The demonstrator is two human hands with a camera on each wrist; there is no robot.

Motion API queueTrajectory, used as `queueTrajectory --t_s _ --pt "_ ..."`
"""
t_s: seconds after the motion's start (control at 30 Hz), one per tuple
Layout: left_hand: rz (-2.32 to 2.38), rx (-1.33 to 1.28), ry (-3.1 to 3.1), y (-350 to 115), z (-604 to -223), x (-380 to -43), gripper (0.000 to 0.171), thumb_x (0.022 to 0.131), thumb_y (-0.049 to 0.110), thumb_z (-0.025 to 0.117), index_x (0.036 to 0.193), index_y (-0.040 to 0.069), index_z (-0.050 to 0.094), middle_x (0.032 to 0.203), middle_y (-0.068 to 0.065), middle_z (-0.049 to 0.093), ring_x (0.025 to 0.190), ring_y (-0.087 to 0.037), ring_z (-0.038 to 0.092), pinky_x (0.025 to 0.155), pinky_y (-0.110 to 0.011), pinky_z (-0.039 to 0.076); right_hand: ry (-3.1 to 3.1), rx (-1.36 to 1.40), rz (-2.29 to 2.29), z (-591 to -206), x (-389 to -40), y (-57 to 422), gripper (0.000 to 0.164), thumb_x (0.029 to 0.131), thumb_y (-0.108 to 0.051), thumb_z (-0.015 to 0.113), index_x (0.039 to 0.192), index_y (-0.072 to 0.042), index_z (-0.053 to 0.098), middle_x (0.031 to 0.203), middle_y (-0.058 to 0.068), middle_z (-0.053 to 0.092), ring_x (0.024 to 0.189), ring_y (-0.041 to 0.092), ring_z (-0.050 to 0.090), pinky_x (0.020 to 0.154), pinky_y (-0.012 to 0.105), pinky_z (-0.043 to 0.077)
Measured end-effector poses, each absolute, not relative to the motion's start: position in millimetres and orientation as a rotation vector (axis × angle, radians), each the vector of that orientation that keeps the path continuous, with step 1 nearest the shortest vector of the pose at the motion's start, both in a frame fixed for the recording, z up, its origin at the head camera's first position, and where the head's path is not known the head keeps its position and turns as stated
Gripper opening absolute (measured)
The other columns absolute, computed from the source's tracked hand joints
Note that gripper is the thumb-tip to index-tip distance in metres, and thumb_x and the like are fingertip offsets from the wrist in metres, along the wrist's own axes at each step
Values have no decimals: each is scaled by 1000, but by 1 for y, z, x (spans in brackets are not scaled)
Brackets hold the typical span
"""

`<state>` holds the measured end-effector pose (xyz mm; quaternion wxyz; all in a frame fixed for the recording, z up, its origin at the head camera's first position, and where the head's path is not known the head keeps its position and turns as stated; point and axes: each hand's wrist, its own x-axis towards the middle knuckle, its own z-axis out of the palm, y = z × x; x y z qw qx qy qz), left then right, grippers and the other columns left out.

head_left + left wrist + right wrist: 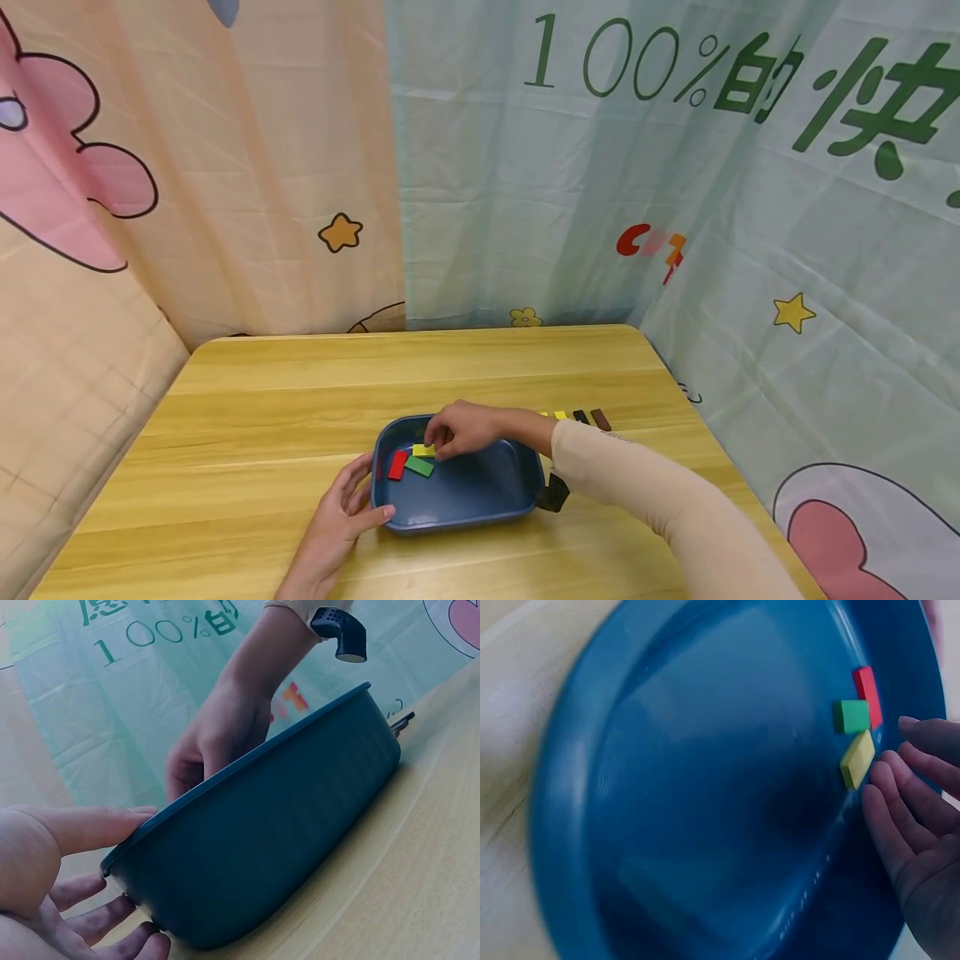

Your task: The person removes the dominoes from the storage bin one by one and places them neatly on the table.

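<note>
A blue plastic tub (480,492) stands on the table. My left hand (341,517) grips its left end, thumb over the rim and fingers against the outer wall, as the left wrist view shows. Inside the tub lie a yellow block (858,760), a green block (852,716) and a red block (868,697), close together near the left end. My right hand (467,429) reaches over the far rim into the tub. Its loosely bent fingers (900,787) are right beside the yellow block, with nothing held between them.
Behind the right forearm, a yellow block (561,416), a black block (581,417) and a brown block (601,420) lie in a row on the wooden table (262,400). A black wrist camera (553,493) hangs under the right sleeve. Printed curtains (495,208) surround the table.
</note>
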<state>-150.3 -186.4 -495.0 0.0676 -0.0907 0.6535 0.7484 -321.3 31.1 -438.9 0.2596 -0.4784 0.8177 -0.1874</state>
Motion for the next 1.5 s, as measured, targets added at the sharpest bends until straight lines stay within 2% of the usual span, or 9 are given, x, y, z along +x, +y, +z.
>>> queueTrajectory --t_s 0.23,0.37,0.5,0.6,0.73,1.07,1.33,1.5 --pt "2260 -240 1967 -188 -495 -148 87 87 -3 80 159 5 30 164 -22 28 149 -42 29 106 -32 46 2224 -1407 -295 -452 -314 12 26 99 -19 72 122 -5 73 100 -7 73 84 -5 62 77 11 48" --pt "2269 -214 1965 -189 -495 -147 89 88 -4 78 160 3 27 164 -25 26 149 -45 28 105 -32 47 2274 -1485 -212 -456 -310 3 15 98 -23 75 102 -9 77 79 -10 69 67 -3 56 64 11 44" --pt "2276 -224 1953 -188 -495 -146 87 88 -5 78 159 3 28 164 -24 26 149 -44 28 105 -33 47 2375 -1476 -171 -459 -307 -3 17 89 -29 84 86 -13 78 68 -15 62 58 -2 53 56 12 43" --pt "2273 -227 1956 -187 -497 -146 87 88 -5 78 159 3 29 164 -24 27 149 -44 28 107 -36 46 2408 -1416 -172 -460 -305 -4 19 83 -28 90 88 -14 79 71 -17 62 62 -4 54 57 11 45" --pt "2272 -230 1970 -187 -498 -148 89 87 -6 78 160 2 28 164 -26 26 149 -45 29 111 -43 42 2368 -1382 -212 -461 -308 -1 22 80 -24 92 91 -13 78 73 -16 63 65 -3 56 61 11 46" --pt "2269 -229 1979 -186 -499 -146 90 85 -8 79 159 1 28 164 -27 27 149 -46 28 114 -50 35 2197 -1363 -368 -451 -313 10 8 89 -18 85 90 -12 79 74 -17 65 68 -2 58 64 14 49" --pt "2262 -232 1997 -188 -498 -149 90 87 -5 80 160 3 29 164 -25 28 149 -45 29 111 -44 42 2167 -1292 -435 -430 -318 18 6 93 -15 79 96 -11 80 77 -13 66 69 3 57 67 17 50" --pt "2257 -243 2013 -188 -497 -151 90 85 -5 81 159 4 30 163 -25 29 148 -46 30 113 -47 39 2171 -1212 -524 -420 -321 32 5 93 -13 80 96 -10 77 77 -10 67 68 5 57 64 20 50"
